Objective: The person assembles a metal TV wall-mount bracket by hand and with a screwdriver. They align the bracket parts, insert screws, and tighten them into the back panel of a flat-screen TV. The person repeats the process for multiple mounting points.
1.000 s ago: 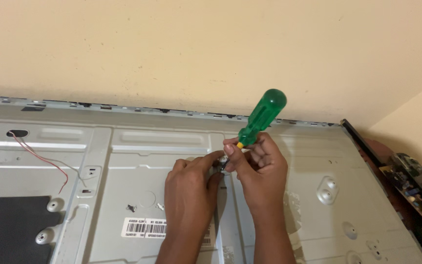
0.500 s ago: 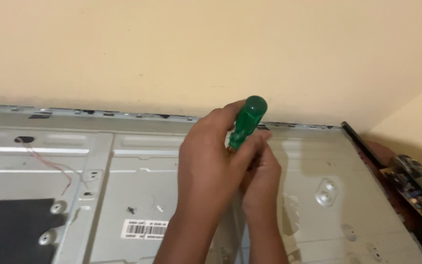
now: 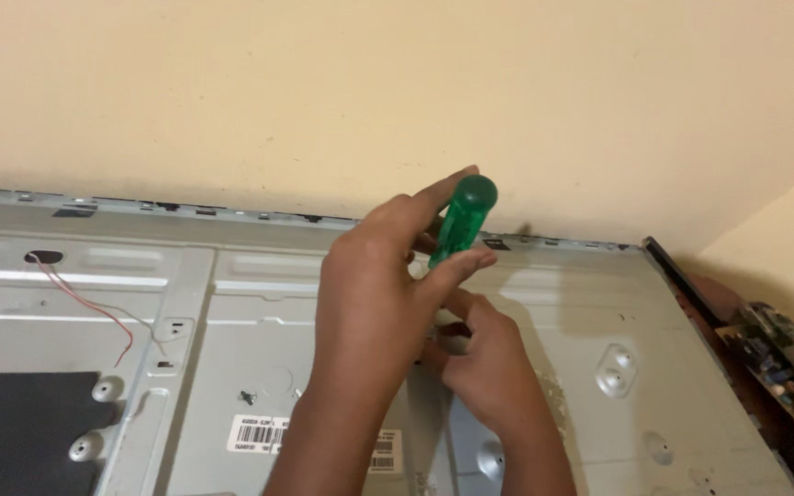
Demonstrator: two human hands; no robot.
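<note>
A screwdriver with a clear green handle [image 3: 463,216] stands nearly upright over a large grey metal back panel [image 3: 259,312]. My left hand [image 3: 374,285] reaches up and pinches the handle between thumb and fingers. My right hand [image 3: 489,367] sits lower, just behind and right of the left. Its fingers curl around the tool's lower part close to the panel. The shaft and tip are hidden behind my hands.
A thin red wire [image 3: 94,308] runs from a hole at the panel's left. A black pad [image 3: 11,422] lies at the lower left, with a white barcode sticker [image 3: 259,432] and a small loose screw [image 3: 248,398] nearby. A circuit board [image 3: 783,358] lies at the right edge. A beige wall [image 3: 323,92] rises behind.
My left hand has risen from the panel to the green handle and gripped it. My right hand has slid down from the handle to the tool's lower part.
</note>
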